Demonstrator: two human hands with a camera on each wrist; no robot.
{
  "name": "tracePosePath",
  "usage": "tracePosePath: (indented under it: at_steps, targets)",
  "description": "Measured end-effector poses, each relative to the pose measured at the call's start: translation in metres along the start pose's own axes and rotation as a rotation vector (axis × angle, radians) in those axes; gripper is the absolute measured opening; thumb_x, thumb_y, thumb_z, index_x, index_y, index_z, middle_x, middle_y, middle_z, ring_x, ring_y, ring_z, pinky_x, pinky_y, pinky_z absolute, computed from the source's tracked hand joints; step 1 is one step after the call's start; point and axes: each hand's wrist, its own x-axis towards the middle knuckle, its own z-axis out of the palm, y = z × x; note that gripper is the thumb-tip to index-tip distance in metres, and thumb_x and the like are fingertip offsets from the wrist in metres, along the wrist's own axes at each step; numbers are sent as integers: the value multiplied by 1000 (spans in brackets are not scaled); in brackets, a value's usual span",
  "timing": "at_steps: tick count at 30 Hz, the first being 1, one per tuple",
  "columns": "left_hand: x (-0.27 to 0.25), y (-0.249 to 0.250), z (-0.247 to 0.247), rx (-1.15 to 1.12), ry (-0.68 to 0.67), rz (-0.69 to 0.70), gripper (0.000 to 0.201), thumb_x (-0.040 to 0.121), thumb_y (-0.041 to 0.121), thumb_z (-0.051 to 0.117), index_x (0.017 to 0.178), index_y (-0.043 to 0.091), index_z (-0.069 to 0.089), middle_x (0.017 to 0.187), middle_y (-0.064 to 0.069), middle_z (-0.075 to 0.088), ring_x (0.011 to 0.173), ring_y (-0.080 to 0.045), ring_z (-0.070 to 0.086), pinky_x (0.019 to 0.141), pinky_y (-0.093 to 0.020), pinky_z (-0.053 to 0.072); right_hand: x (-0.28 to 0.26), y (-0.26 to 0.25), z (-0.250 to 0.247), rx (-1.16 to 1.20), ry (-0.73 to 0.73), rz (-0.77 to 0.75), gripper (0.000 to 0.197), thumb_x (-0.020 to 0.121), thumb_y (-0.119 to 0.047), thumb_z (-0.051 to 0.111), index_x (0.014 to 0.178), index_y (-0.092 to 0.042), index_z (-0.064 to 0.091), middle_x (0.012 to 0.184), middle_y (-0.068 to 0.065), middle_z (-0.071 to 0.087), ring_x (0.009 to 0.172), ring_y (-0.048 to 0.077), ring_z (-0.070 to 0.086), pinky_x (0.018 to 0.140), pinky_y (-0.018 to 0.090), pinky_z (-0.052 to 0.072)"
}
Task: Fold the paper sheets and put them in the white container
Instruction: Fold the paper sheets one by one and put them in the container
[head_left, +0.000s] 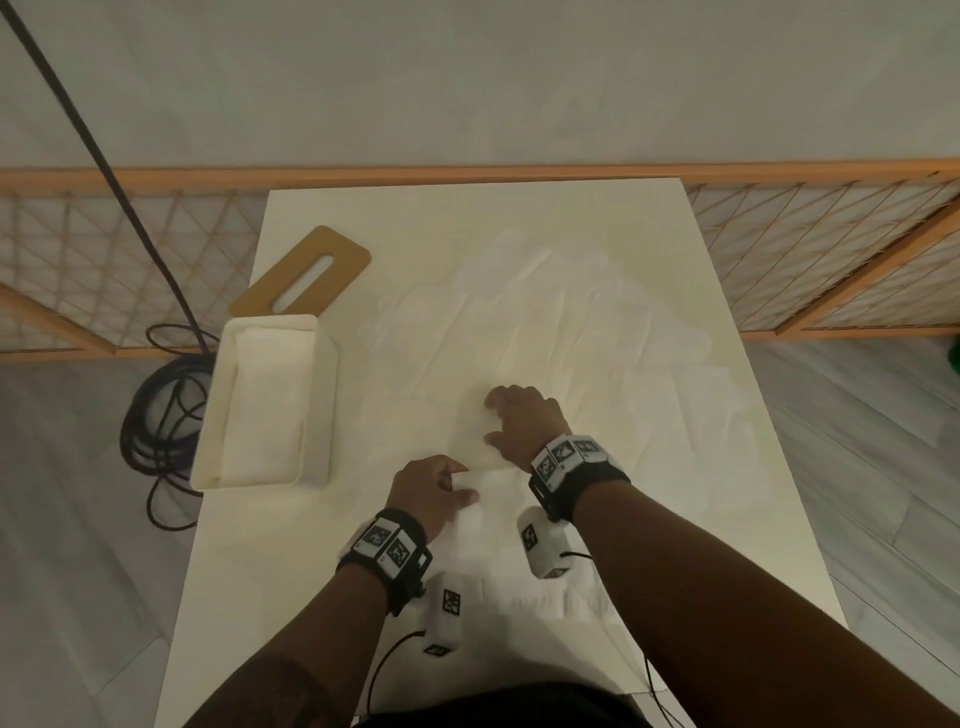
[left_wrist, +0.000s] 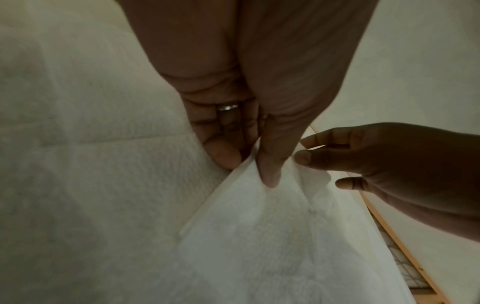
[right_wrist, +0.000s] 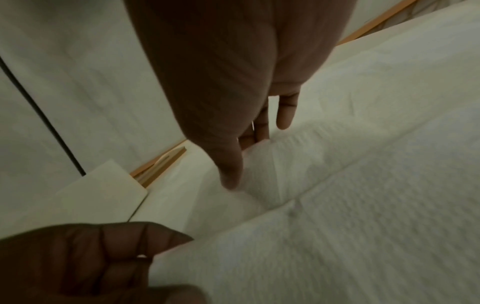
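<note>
Left hand: the left hand (left_wrist: 233, 115) is right up against its wrist cam, thumb and fingertips pinching the corner of one paper towel sheet (left_wrist: 272, 236) and lifting it into a little peak. In the head view it sits at the near middle of the table, fingers curled in on that edge.

Right hand: the right hand (head_left: 522, 423) is just beyond and to the right of the left one. Its wrist cam shows the thumb and a couple of fingers nipping a raised ridge of the same towel, little finger sticking out free. So both hands have hold of paper, neither is spread flat.

Sheet in hand: looks like it's mid-fold, part raised and the rest lying on the other towels. I'd call this fold started, not creased yet.

Loose sheets: loads of unfolded paper towels (head_left: 545, 322) spread over most of the white table (head_left: 249, 597), overlapping and wrinkly. Can't count them, everything's white on white.

White container: the white container (head_left: 324, 410) sits at the table's left edge, just left of the left hand, open on top. There's already white paper lying inside, looks folded, so some of the job is done.

Lid: a tan wooden lid with a slot (head_left: 304, 270) lies on the table just behind the container, off it.

What's left: my guess is we're early-ish. Finish this fold, drop it in, then most of the spread is still to go.
</note>
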Motion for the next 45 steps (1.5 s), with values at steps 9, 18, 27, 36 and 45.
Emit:
tracePosePath:
  at_steps: [9,18,27,36,45]
  targets:
    - [-3,-3,3,19,67,14,24,76,26,85,95,26,71,83,8,73,76,-15,71,80,-40,62,12,6,-37,69,48,82,23,98,-26,59,119,-25,65,122,-1,61,117,24,57,103,40,37]
    - [-10,13,-8,25,130,37,48,77,55,80,110,24,61,103,7,65,92,-10,63,84,-26,50,-15,48,-84,870,272,190,15,93,-14,68,104,-18,60,103,-1,68,91,18,67,77,21,53]
    - [2,81,-51,-596,-112,113,59,82,58,67,131,27,56,118,7,74,115,-12,66,97,-36,43,-44,79,-73,1286,39,152,32,87,-16,73,119,-18,68,119,10,73,108,30,66,99,50,42]
    - [27,64,-23,-307,26,-45,29,91,24,73,119,19,66,128,-3,63,114,-22,61,92,-38,53,-32,104,-43,771,213,495,25,91,-34,73,97,-10,69,96,6,71,85,24,64,71,29,48]
    - [24,53,1,213,67,185,61,78,37,84,129,25,53,132,3,39,121,-15,45,106,-33,42,-12,104,-53,728,229,505,37,84,-47,77,103,-16,72,102,3,74,94,25,69,86,38,56]
